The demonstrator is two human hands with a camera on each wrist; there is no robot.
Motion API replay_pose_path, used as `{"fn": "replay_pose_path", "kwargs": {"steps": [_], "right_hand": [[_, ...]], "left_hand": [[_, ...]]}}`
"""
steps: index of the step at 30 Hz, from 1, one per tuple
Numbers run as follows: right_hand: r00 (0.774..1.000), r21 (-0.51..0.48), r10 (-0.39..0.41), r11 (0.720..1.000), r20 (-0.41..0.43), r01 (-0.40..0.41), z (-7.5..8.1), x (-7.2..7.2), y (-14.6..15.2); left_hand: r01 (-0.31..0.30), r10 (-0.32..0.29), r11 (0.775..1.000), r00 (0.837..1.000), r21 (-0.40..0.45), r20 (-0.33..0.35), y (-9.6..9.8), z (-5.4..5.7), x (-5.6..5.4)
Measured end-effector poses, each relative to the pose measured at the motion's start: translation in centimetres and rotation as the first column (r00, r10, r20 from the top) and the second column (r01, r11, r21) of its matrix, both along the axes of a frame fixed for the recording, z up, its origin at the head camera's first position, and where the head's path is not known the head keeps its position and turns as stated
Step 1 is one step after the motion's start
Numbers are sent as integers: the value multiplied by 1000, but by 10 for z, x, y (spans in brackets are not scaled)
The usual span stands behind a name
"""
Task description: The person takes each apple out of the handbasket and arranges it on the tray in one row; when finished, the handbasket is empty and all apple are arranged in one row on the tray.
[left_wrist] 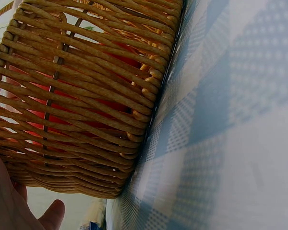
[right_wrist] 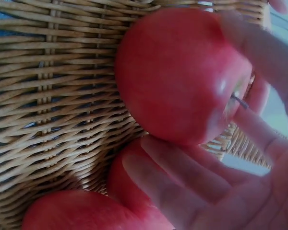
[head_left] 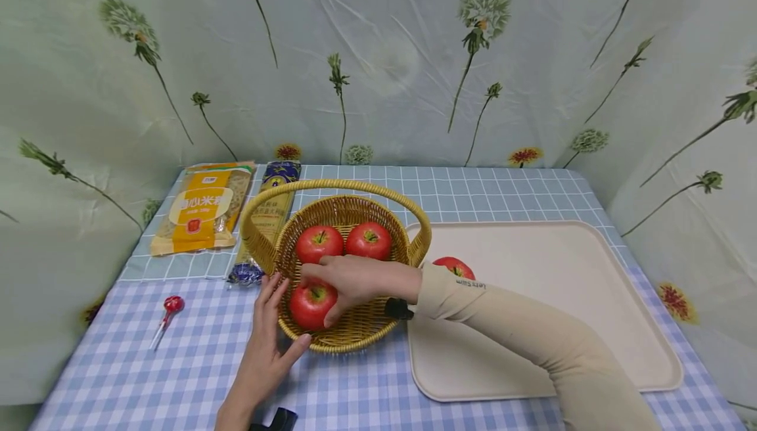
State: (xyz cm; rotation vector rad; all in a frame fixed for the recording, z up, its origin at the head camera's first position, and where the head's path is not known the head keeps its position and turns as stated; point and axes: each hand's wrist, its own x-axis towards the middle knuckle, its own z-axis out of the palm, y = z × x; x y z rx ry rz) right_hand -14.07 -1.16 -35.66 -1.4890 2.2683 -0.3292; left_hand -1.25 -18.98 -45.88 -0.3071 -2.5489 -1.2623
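A woven basket (head_left: 361,332) with a tall handle holds three red apples. My right hand (head_left: 361,280) reaches down into it and grips the nearest apple (head_left: 309,307), at the basket's front left. In the right wrist view, thumb and fingers lie around that apple (right_wrist: 177,76), with the other apples (right_wrist: 72,211) beside the fingers. The two other apples, one at back left (head_left: 319,242) and one at back right (head_left: 369,239), rest inside. At the basket's left front, my left hand (head_left: 263,352) touches the woven side with fairly straight fingers; its thumb is spread near the front rim.
A beige tray (head_left: 532,365) lies to the right, with another apple (head_left: 455,267) on it, partly behind my right sleeve. On the left are a yellow food bag (head_left: 201,211), a long blue-and-gold packet (head_left: 269,217) behind the basket, and a red lollipop (head_left: 172,306).
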Motion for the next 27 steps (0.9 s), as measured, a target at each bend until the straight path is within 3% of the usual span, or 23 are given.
{"fn": "replay_pose_path", "kwargs": {"steps": [4, 9, 16, 27], "right_hand": [[996, -11, -14, 1000, 87, 15, -3, -3, -1], [993, -35, 10, 999, 117, -5, -5, -7, 1], [993, -13, 49, 999, 108, -48, -6, -8, 7], [998, 23, 36, 999, 54, -38, -3, -8, 10]], "left_hand": [[-7, 7, 1000, 1000, 3, 10, 1, 0, 1], [-8, 8, 1000, 1000, 3, 9, 1, 2, 1], [-7, 7, 1000, 1000, -2, 8, 0, 1, 0], [-4, 4, 1000, 1000, -19, -2, 0, 2, 1]]}}
